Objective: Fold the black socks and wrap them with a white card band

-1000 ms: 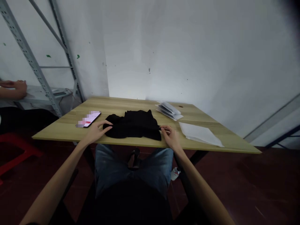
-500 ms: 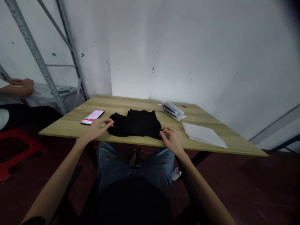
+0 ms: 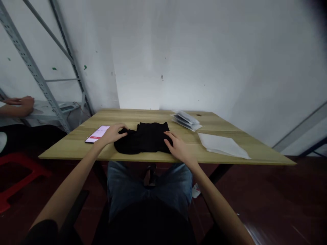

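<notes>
Left hand and right hand both stand farther in over the black cloth than half a second earlier, when each was at one of its outer ends; the cloth has stayed near the front edge of the wooden table, between them. From left to right: a phone with a lit screen lies just beside the left wrist. The left hand is partly open, its fingers curved and its thumb a little below the index fingertip; dark fabric shows at the gap, though whether it is pinched cannot be told. Between the hands the cloth lies flat, with an uneven far outline. The right hand is open, palm down, fingers extended and thumb apart, its fingertips on the right side of the cloth without a visible grip. Behind and to the right rests a stack of flat packets; farther right, a white sheet lies slantwise, well apart from the cloth.
</notes>
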### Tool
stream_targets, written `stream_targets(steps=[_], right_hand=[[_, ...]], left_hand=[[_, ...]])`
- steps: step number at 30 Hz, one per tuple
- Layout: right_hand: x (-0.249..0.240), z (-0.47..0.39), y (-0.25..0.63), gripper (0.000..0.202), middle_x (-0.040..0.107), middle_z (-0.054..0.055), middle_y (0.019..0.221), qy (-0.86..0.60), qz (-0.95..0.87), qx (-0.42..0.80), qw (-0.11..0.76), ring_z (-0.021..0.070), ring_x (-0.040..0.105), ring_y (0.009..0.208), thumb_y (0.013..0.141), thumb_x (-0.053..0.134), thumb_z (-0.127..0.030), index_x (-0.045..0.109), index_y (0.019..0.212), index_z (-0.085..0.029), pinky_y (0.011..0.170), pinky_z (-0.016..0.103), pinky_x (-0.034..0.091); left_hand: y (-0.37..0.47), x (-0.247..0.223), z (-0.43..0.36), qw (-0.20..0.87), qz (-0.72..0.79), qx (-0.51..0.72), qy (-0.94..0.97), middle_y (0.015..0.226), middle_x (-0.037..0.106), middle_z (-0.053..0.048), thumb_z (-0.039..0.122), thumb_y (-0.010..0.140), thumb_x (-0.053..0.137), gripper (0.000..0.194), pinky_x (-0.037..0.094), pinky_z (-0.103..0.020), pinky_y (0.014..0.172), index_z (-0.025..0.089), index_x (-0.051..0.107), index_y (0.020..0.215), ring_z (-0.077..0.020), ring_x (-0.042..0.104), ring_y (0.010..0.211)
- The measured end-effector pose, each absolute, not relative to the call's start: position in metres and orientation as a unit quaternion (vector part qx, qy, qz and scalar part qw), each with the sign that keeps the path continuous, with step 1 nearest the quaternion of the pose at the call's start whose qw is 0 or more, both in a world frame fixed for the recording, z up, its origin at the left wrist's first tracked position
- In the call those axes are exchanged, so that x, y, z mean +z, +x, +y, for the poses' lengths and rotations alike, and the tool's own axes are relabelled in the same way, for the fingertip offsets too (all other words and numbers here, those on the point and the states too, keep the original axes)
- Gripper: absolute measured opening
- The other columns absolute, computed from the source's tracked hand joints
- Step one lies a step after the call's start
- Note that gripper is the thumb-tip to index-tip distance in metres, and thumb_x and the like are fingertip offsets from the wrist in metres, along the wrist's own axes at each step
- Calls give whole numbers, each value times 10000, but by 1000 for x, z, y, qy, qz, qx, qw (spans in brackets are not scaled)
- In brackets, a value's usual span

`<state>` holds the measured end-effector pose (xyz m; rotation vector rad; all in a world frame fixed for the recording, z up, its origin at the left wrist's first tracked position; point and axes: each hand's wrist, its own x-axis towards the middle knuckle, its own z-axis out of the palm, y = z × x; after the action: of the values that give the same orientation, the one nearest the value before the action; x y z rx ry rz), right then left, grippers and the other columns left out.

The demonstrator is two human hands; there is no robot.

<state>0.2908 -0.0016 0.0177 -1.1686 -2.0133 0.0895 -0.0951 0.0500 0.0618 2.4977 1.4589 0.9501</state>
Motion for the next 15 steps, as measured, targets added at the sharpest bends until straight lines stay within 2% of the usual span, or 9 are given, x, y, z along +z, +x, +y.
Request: stream_targets(steps=[4,7,9,12,15], right_hand=[[-7,12,301,478,597,139,1538,-464,-808,40,360,316,543,1456,1066,513,-431,608,1496,-245,1238,540,424],[-15,13,311,515,580,148,1563,-469,-810,47,349,318,528,1475,1068,513,-481,598,1516,-242,1250,544,410],[-17,12,315,541,565,143,1584,-473,-814,49,334,316,504,1500,1065,514,-512,592,1529,-245,1267,539,386],[-16,12,316,603,515,142,1633,-482,-824,51,294,311,435,1552,1077,463,-562,548,1575,-233,1296,540,326],[-13,12,314,685,437,140,1688,-495,-829,59,253,296,366,1592,1093,358,-615,460,1639,-214,1313,531,279]], left_hand=[[-90,62,73,39,532,346,772,996,774,-80,542,954,512,339,546,-392,872,240,666,946,-269,708,926],[-87,60,86,54,623,360,693,937,767,-107,502,940,575,297,544,-376,833,214,645,957,-276,717,892],[-81,59,85,42,674,341,653,1002,767,-157,458,945,603,301,545,-407,865,182,648,1059,-318,728,970],[-63,57,64,-75,682,321,653,1266,700,-252,385,1012,494,386,514,-518,996,136,614,1281,-404,656,1221],[-41,48,32,-159,627,285,707,1467,618,-222,414,1062,390,472,408,-572,1165,156,588,1403,-401,530,1411]])
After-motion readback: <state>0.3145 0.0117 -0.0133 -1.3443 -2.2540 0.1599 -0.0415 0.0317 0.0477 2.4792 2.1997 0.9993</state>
